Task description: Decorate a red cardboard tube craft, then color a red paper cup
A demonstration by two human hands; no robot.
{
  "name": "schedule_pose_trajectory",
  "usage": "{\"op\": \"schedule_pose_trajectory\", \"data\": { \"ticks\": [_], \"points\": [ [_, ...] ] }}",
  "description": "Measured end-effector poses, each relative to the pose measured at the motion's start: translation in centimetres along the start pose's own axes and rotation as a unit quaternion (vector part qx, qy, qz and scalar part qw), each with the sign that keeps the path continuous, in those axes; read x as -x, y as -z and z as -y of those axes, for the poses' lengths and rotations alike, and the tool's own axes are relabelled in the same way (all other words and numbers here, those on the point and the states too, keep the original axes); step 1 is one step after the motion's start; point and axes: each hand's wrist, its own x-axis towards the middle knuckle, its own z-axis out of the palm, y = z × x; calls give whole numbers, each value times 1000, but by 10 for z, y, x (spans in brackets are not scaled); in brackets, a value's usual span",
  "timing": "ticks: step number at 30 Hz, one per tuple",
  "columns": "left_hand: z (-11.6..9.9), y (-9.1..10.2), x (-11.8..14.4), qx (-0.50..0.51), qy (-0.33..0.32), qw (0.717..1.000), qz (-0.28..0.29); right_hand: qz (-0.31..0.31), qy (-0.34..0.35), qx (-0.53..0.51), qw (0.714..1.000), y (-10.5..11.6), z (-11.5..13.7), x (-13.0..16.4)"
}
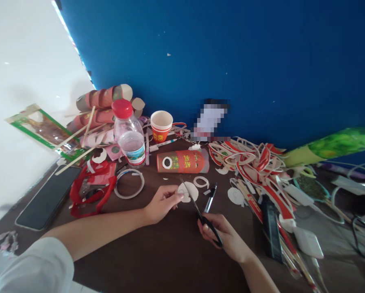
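Left hand [162, 202] pinches a white paper disc [187, 191] between thumb and fingertips, out in the middle of the brown table [158, 252]. Right hand [223, 238] is curled through the black handles of the scissors [200, 213], blades parted, tips meeting the disc's edge. Just behind lies a red paper cup [184, 161] on its side.

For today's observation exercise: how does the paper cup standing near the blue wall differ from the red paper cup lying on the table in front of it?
The standing cup is upright with its open mouth up; the lying cup rests on its side.
The standing cup shows a pale inside and upper part above a red base; the lying cup shows a red side with yellow-green markings and a stuck-on white ring.
The standing cup sits farther from the hands; the lying cup is closer.
Both appear to be red printed paper cups.
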Motion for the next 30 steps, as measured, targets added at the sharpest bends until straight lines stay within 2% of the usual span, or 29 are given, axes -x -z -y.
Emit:
{"op": "schedule_pose_trajectory", "data": {
  "ticks": [4,10,30],
  "points": [
    [4,1,1,-11,-14,1000,-18,4,-7,-12,1000,1,-1,1],
    [3,1,-1,-15,-17,1000,5,11,-13,-32,999,2,-2,1],
    [1,1,-2,-4,16,1000,20,14,-15,-49,999,-1,1,2]
  ]
}}
